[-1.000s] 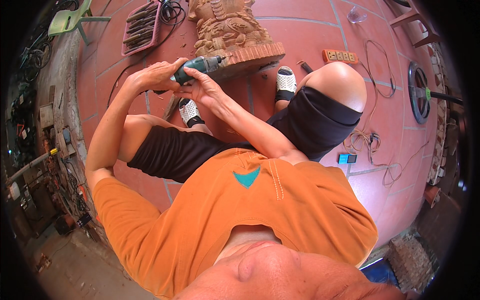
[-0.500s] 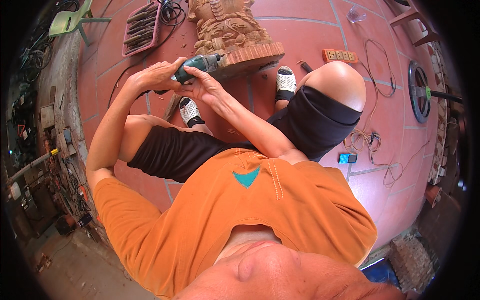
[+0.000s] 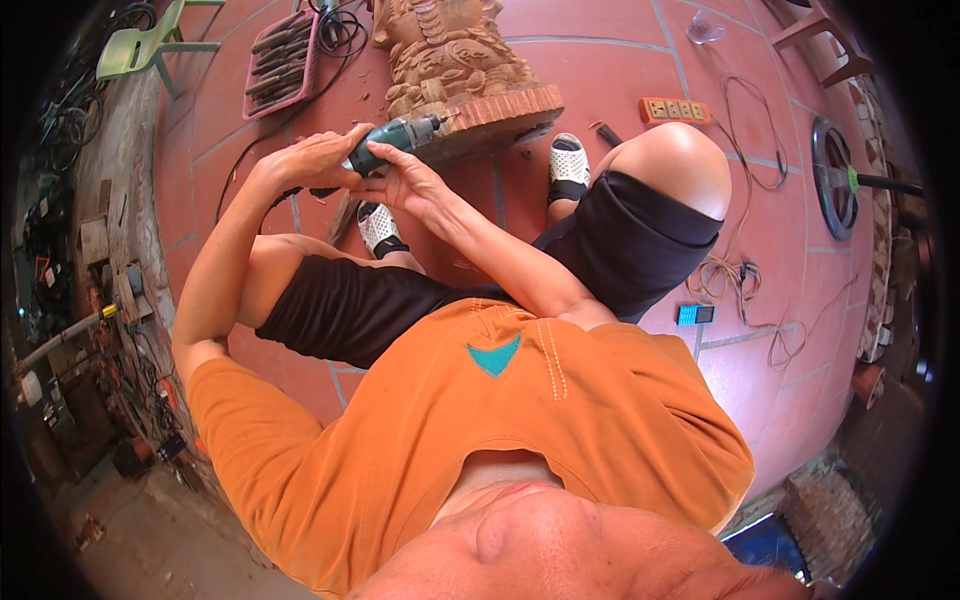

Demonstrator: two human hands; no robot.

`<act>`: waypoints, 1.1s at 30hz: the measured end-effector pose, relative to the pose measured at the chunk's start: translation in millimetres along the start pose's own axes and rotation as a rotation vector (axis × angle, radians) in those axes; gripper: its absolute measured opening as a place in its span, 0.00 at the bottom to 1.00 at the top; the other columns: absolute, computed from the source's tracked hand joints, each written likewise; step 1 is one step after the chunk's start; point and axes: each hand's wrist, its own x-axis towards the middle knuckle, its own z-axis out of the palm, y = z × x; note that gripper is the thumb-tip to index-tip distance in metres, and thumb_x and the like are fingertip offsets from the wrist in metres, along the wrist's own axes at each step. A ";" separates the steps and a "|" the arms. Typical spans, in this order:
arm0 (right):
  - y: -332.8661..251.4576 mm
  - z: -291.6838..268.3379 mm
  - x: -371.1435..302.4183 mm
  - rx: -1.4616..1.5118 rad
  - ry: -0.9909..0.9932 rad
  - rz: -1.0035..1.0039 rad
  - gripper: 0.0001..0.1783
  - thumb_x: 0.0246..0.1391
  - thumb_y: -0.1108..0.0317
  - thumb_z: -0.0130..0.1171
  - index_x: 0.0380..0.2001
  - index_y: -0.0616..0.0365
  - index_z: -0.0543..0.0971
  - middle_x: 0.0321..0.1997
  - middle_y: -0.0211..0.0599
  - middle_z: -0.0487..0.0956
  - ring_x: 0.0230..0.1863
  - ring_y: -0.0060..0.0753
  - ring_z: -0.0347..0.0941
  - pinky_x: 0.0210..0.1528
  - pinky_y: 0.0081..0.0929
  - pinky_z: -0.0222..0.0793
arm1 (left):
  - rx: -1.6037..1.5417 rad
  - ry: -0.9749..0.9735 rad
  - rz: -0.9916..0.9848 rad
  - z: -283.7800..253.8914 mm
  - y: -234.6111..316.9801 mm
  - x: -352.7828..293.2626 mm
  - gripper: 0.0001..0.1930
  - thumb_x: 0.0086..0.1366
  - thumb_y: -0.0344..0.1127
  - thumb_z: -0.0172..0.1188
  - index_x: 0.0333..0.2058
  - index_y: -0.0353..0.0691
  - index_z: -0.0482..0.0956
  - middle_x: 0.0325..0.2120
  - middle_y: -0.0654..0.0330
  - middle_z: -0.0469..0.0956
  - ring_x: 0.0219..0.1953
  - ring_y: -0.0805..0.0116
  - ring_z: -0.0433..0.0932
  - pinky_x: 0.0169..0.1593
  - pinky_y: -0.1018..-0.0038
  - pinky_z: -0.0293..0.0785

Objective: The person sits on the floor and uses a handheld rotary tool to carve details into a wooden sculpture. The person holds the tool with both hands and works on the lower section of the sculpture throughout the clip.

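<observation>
Both of my hands are closed around a dark green die grinder [image 3: 392, 137] with a black cord at its rear. My left hand [image 3: 318, 158] wraps over its back end. Farther forward on the body, my right hand [image 3: 408, 182] grips with its thumb along the side. The grinder's thin bit reaches the left part of the striped edge of a carved wooden sculpture [image 3: 455, 65]. Whether the bit touches the wood I cannot tell. The sculpture stands on a thick wooden base [image 3: 505, 115], and its top is cut off by the frame.
A pink basket [image 3: 251, 97] of chisel-like tools lies beyond my left hand, beside a coiled black cable [image 3: 342, 35]. An orange power strip [image 3: 674, 110], loose cords, a blue phone [image 3: 695, 315] and a wheel-like ring [image 3: 834, 180] lie rightward. A green chair [image 3: 135, 48] stands far left.
The grinder and both hands have shifted very slightly while keeping the same hold. The whole scene has moved a little leftward in view.
</observation>
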 end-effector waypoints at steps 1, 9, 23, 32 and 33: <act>0.4 0.4 -0.7 0.003 0.001 -0.003 0.26 0.52 0.59 0.68 0.51 0.53 0.70 0.45 0.40 0.79 0.42 0.45 0.80 0.46 0.52 0.78 | 0.005 -0.010 -0.005 -1.9 2.4 -0.8 0.43 0.49 0.38 0.64 0.62 0.41 0.53 0.28 0.41 0.78 0.34 0.42 0.79 0.39 0.55 0.74; 4.3 -1.1 -2.3 0.064 -0.016 -0.012 0.25 0.55 0.53 0.65 0.50 0.52 0.71 0.45 0.40 0.80 0.40 0.43 0.80 0.46 0.54 0.77 | 0.059 -0.015 0.006 -1.5 -4.5 1.5 0.42 0.49 0.39 0.64 0.63 0.43 0.53 0.34 0.41 0.78 0.40 0.41 0.78 0.44 0.55 0.73; 7.2 -5.4 -0.7 0.083 0.047 -0.062 0.23 0.55 0.53 0.65 0.48 0.52 0.73 0.44 0.38 0.81 0.43 0.43 0.79 0.48 0.54 0.76 | 0.029 -0.061 0.068 -12.0 5.8 -4.9 0.40 0.51 0.38 0.66 0.61 0.45 0.56 0.32 0.42 0.78 0.37 0.42 0.79 0.40 0.55 0.74; -1.0 -3.2 -13.3 0.074 0.017 -0.063 0.22 0.56 0.54 0.65 0.49 0.52 0.73 0.46 0.41 0.80 0.45 0.46 0.78 0.51 0.57 0.75 | -0.013 -0.058 0.095 -12.5 10.6 -8.2 0.38 0.51 0.40 0.65 0.60 0.43 0.57 0.29 0.43 0.78 0.32 0.46 0.80 0.37 0.57 0.74; -2.8 -1.4 -14.1 0.084 0.014 -0.058 0.22 0.56 0.54 0.65 0.49 0.52 0.73 0.46 0.41 0.80 0.46 0.46 0.78 0.51 0.57 0.75 | -0.016 -0.058 0.083 -12.3 9.9 -8.3 0.39 0.51 0.40 0.65 0.60 0.43 0.56 0.28 0.43 0.78 0.32 0.46 0.80 0.37 0.57 0.74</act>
